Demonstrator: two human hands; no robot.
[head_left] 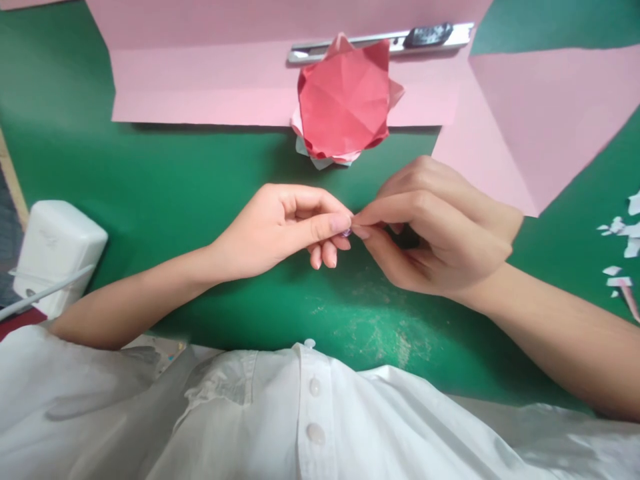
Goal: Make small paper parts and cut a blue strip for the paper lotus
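Note:
Both hands meet over the green table (165,160), fingertips nearly touching. My left hand (287,227) is closed in a pinch, thumb against forefinger, around a tiny purplish shiny piece (346,233) that is mostly hidden. My right hand (435,230) pinches at the same spot with thumb and forefinger; whatever lies between those tips is too small to name. Just beyond the hands sits a folded red paper flower (345,100), with paler pink and whitish petals showing under its edge.
Behind the flower a utility knife (433,37) lies on a creased pink paper sheet (200,83). Another folded pink sheet (555,113) spreads to the right. White paper scraps (633,230) lie at the right edge. A white plastic box (63,250) with a cable stands at left.

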